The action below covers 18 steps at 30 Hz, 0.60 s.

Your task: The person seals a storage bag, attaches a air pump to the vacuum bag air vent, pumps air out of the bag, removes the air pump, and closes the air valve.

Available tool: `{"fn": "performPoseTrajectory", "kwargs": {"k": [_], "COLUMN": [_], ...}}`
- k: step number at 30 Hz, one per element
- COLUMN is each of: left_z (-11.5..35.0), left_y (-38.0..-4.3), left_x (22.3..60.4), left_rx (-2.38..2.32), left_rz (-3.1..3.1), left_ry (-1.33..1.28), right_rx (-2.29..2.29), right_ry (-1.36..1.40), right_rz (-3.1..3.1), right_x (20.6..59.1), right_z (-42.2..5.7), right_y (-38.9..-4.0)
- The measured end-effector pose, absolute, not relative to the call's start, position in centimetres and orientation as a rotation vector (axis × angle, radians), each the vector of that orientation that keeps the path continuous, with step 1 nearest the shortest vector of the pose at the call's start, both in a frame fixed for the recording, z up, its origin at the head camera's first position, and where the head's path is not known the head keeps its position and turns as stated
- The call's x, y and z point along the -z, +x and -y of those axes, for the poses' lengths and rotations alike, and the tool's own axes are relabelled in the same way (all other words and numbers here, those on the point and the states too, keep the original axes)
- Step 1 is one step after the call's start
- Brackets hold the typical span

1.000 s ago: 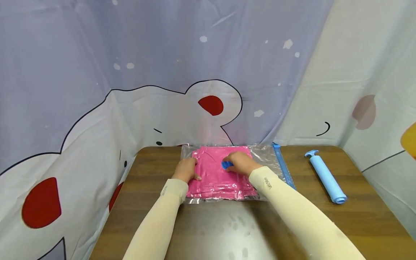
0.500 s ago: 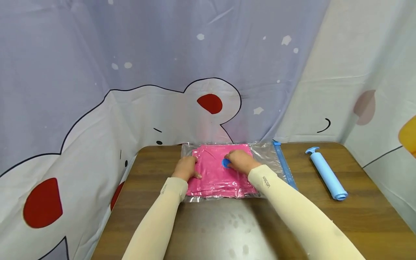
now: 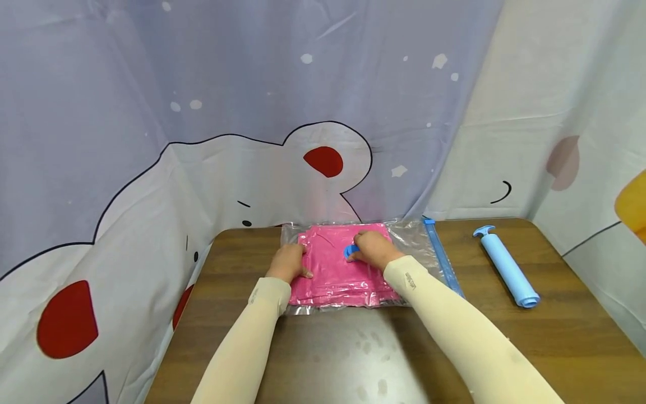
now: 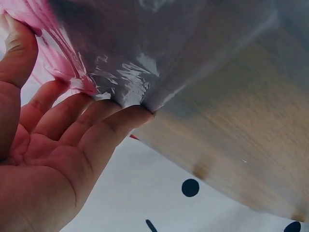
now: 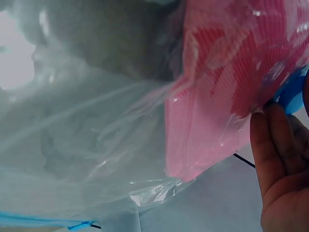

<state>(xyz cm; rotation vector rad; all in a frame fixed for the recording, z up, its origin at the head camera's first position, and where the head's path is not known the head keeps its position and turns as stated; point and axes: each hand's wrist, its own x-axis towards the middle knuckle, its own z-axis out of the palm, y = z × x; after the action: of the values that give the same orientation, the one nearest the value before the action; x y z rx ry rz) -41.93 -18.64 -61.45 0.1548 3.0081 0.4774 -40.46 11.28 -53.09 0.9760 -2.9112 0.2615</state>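
A clear vacuum storage bag lies flat at the far side of the table, with folded pink fabric inside. On its upper face sits a round blue valve cap. My right hand pinches this cap at its right side; in the right wrist view the blue cap shows partly behind the fingers. My left hand rests on the bag's left edge, thumb apart from the fingers. In the left wrist view, its fingertips touch the clear film beside the pink fabric.
A light blue hand pump lies on the right of the wooden table. The bag's blue zip strip runs along its right end, with a slider at the far corner. A printed curtain hangs behind the table.
My right hand's fingers have shifted slightly around the valve cap. The left hand has stayed in place on the bag. The head view has moved a little.
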Motion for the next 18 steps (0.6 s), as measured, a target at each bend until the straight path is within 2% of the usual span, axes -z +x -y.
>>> {"fn": "performPoseTrajectory", "kwargs": {"k": [13, 18], "left_z": [18.99, 18.76], "left_y": [-42.28, -42.05], "left_x": [62.01, 61.54], "left_rx": [-0.435, -0.425], "left_rz": [-3.026, -3.021], "left_ry": [0.184, 0.179], "right_rx": [-0.405, -0.519], "right_ry": [0.795, 0.968], "right_rz": [2.978, 2.973], "right_x": [52.9, 52.3], "right_z": [-10.72, -11.54], "right_y": [-40.16, -40.27]}}
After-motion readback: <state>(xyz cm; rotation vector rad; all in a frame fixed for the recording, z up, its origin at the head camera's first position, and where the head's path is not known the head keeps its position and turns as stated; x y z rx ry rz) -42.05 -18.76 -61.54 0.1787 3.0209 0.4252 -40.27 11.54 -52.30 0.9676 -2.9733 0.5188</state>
